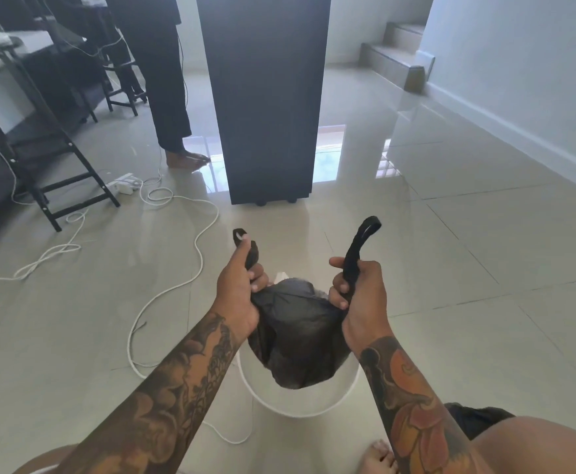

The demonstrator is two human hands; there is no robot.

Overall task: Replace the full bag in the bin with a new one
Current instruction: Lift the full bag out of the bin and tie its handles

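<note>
both tattooed forearms reach over the white bin [344,391]. left hand [237,292] and right hand [360,294] each clench a handle of the black bag [296,336], which sits bulging in the bin's mouth.

Both hands are occupied: the left hand [237,295] and the right hand [361,299] each grip a handle of the black bag [296,336], which fills the mouth of the white bin [300,403]. At twelve o'clock a tall dark cabinet [266,97] blocks the way ahead. From nine to eleven o'clock, white cables [177,241] loop across the tiled floor [484,268], with a power strip [124,183] and black stools [57,172] behind. From one to four o'clock the floor lies open up to the wall [519,63].
</note>
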